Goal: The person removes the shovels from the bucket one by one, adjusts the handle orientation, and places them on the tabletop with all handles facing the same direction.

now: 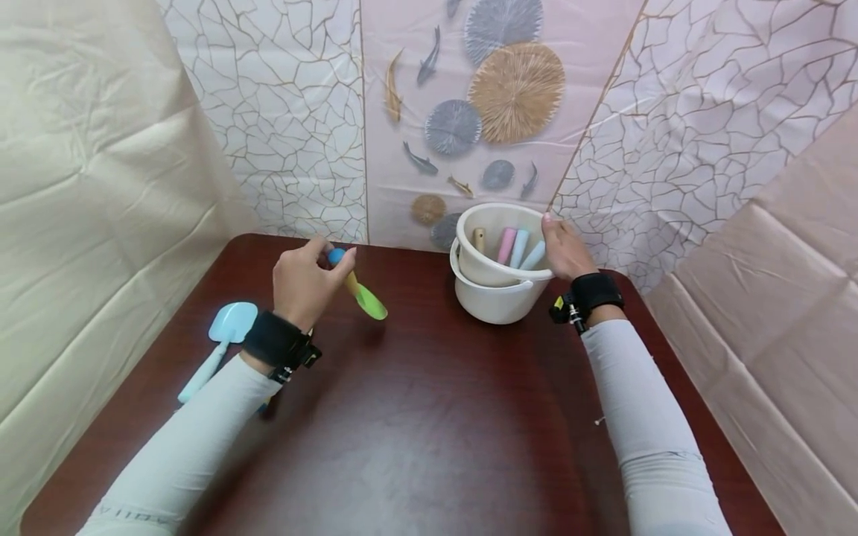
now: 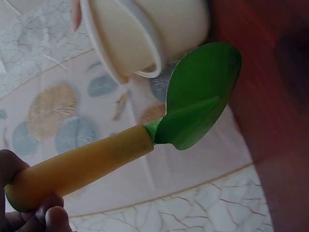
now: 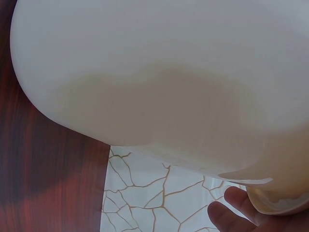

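Observation:
My left hand point(image 1: 304, 279) pinches the handle end of a small garden trowel point(image 1: 371, 302) above the table. The trowel has a green blade, a yellow handle and a blue end; its blade points toward the bucket side, and in the left wrist view the handle point(image 2: 87, 164) shows between thumb and fingers. On the right, a white bucket point(image 1: 496, 304) stands with its carrying handle lowered around it. My right hand point(image 1: 570, 249) grips its rim, thumb on top and fingers outside. Several tool handles stick up inside: one tan, one pink point(image 1: 506, 246) and light blue ones.
A light blue shovel point(image 1: 233, 323) lies on the dark red table point(image 1: 415, 417) at the left. Partly hidden under my left forearm is another item with a blue tip point(image 1: 264, 406). Patterned cloth point(image 1: 295, 112) hangs behind the table, and plain cloth hangs at both sides.

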A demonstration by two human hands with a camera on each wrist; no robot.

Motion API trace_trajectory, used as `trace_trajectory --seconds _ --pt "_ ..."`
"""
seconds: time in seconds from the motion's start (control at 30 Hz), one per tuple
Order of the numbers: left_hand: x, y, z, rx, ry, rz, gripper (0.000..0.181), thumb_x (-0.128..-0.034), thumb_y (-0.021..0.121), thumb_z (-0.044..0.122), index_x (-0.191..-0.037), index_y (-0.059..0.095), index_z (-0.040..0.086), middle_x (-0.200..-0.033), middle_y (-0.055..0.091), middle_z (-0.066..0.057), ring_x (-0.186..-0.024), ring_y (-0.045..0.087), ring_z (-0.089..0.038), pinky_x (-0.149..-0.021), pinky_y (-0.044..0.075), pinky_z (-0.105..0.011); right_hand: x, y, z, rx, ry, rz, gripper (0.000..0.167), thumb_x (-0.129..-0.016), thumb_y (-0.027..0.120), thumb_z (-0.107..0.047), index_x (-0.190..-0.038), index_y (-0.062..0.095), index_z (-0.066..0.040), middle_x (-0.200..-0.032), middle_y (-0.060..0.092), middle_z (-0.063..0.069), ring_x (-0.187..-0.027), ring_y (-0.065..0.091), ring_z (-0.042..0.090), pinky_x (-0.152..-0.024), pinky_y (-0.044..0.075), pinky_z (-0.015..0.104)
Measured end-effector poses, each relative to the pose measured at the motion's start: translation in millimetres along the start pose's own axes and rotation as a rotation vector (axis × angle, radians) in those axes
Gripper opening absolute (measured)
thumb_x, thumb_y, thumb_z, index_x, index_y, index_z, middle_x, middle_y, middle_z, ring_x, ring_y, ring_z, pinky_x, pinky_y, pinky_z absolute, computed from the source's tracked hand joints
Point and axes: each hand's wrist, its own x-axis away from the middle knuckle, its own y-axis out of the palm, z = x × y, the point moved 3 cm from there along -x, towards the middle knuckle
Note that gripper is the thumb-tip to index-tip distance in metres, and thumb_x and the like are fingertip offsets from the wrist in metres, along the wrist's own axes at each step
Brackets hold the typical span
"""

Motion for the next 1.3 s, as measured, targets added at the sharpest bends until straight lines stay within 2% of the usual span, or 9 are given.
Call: trace_trajectory --seconds 0.2,0.37,0.47,0.6,0.77,0.9,1.1,1.3 --pt "16.6 -2.3 -13.1 -0.061 0.027 -0.004 0.040 -0.0942 0.075 0.039 -0.083 0.067 0.001 -0.065 0.063 -0.014 -0.057 0.056 -0.027 -0.055 0.039 -0.034 0.0 2 2 0.014 -0.004 0.004 0.087 -0.105 0.001 -0.067 -0.166 0.019 -0.007 -0.172 0.016 0.021 -0.155 0.019 0.050 -0.125 0.016 0.064" --pt "27.8 -7.9 -19.9 -0.096 0.031 -0.006 0.041 -0.0945 0.075 0.039 -0.083 0.066 0.001 -0.062 0.061 -0.013 -0.054 0.054 -0.026 -0.053 0.038 -0.033 -0.6 2 4 0.009 -0.004 0.005 0.090 -0.104 0.000 -0.069 -0.166 0.020 -0.006 -0.172 0.016 0.021 -0.155 0.020 0.050 -0.124 0.017 0.064" --pt "33.5 -13.2 -21.9 -0.128 0.043 -0.016 0.042 -0.0946 0.074 0.039 -0.081 0.063 0.001 -0.059 0.056 -0.012 -0.050 0.048 -0.025 -0.048 0.034 -0.033 -1.5 0 4 0.008 -0.009 0.011 0.093 -0.102 -0.001 -0.071 -0.165 0.021 -0.006 -0.171 0.017 0.022 -0.154 0.022 0.050 -0.124 0.018 0.064" --pt "42.8 -21.2 -23.3 -0.217 0.064 -0.067 0.046 -0.0948 0.073 0.038 -0.070 0.055 0.004 -0.053 0.042 -0.008 -0.044 0.036 -0.021 -0.043 0.027 -0.032 -2.9 -3 3 0.004 -0.016 0.013 0.092 -0.103 -0.001 -0.070 -0.166 0.020 -0.006 -0.171 0.017 0.023 -0.153 0.022 0.051 -0.124 0.018 0.064" --pt "63.2 -26.0 -25.1 -0.399 0.105 -0.170 0.049 -0.0944 0.072 0.036 -0.063 0.050 0.006 -0.050 0.032 -0.004 -0.040 0.028 -0.018 -0.040 0.021 -0.030 -4.8 -6 4 -0.001 -0.013 0.012 0.090 -0.103 0.000 -0.068 -0.165 0.021 -0.006 -0.171 0.017 0.023 -0.153 0.022 0.051 -0.123 0.018 0.065" --pt "86.7 -22.1 -23.7 -0.498 0.161 -0.204 0.053 -0.0916 0.075 0.038 -0.057 0.048 0.008 -0.047 0.030 -0.002 -0.038 0.030 -0.020 -0.039 0.021 -0.031 -5.5 -7 5 0.000 -0.016 0.027 0.088 -0.105 0.002 -0.066 -0.165 0.024 -0.006 -0.170 0.020 0.023 -0.152 0.024 0.050 -0.123 0.019 0.064" --pt "120.9 -7.2 -16.7 -0.546 0.234 -0.234 0.060 -0.0875 0.079 0.035 -0.046 0.042 0.013 -0.043 0.032 -0.001 -0.036 0.031 -0.022 -0.034 0.025 -0.037 -5.8 -5 4 -0.003 -0.015 0.042 0.086 -0.106 0.003 -0.065 -0.164 0.027 -0.007 -0.169 0.024 0.022 -0.152 0.027 0.049 -0.123 0.021 0.063" --pt "138.6 5.9 -11.9 -0.569 0.254 -0.263 0.063 -0.0865 0.079 0.032 -0.044 0.036 0.014 -0.045 0.029 0.001 -0.035 0.033 -0.019 -0.033 0.030 -0.035 -4.3 -1 2 0.006 -0.014 0.046 0.087 -0.105 0.002 -0.066 -0.164 0.027 -0.007 -0.169 0.024 0.021 -0.152 0.026 0.048 -0.124 0.020 0.062"
